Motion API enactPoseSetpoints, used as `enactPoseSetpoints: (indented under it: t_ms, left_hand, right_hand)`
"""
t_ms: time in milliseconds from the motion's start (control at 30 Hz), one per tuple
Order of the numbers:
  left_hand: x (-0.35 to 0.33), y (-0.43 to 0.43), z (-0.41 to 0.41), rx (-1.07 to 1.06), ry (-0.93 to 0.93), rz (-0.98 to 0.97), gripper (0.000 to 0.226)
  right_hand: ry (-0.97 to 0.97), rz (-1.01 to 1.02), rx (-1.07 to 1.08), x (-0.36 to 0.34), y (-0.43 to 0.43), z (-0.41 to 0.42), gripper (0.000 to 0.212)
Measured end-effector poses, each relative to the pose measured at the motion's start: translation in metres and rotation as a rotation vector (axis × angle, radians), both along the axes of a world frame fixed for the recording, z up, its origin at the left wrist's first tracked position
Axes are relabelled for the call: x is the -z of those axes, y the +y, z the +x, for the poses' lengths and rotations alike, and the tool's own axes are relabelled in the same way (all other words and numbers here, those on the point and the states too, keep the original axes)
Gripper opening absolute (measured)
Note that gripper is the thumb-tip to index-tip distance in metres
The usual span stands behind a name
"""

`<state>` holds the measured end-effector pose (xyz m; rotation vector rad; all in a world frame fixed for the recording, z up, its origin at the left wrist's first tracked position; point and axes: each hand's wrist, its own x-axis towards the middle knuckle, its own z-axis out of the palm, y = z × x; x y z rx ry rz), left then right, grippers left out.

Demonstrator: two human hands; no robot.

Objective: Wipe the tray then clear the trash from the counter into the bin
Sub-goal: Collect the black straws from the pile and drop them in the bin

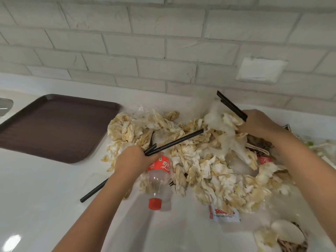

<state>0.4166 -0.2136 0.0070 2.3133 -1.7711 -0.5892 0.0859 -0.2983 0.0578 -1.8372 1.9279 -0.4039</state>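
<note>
A dark brown tray point(54, 128) lies bare on the white counter at the left. To its right spreads a heap of stained crumpled napkins point(200, 160). My left hand point(132, 160) grips black straws point(178, 140) and an empty plastic bottle point(159, 179) with a red label and red cap. My right hand point(258, 122) holds two black straws point(231, 104) together with a wad of white tissue point(220, 122) at the heap's far right. Another black straw point(92, 191) lies on the counter under my left forearm.
A sauce sachet point(224, 213) lies at the heap's near edge. More wrappers and a second red-labelled bottle point(263, 159) sit under my right arm. A white paper cup and scraps point(287, 235) are at the lower right. A brick wall point(163, 42) backs the counter.
</note>
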Motion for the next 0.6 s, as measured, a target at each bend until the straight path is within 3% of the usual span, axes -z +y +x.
enactPoseSetpoints:
  t_ms: [133,300,500,600]
  left_hand:
    - [0.000,0.003,0.003,-0.034,0.037,-0.035,0.064]
    - [-0.013,0.009,0.004,-0.044,0.101,-0.150,0.061]
    - [-0.036,0.018,-0.005,0.003,0.100,-0.164,0.083]
    - [-0.045,0.025,-0.015,0.030,0.116,-0.182,0.074]
  right_hand:
    - [-0.066,0.076,-0.022,-0.003,0.008,-0.007,0.033]
    - [-0.108,0.025,0.049,-0.020,0.027,-0.015,0.063]
    - [-0.201,-0.121,0.170,-0.044,0.078,-0.023,0.040]
    - [-0.278,-0.158,0.197,-0.043,0.109,-0.026,0.030]
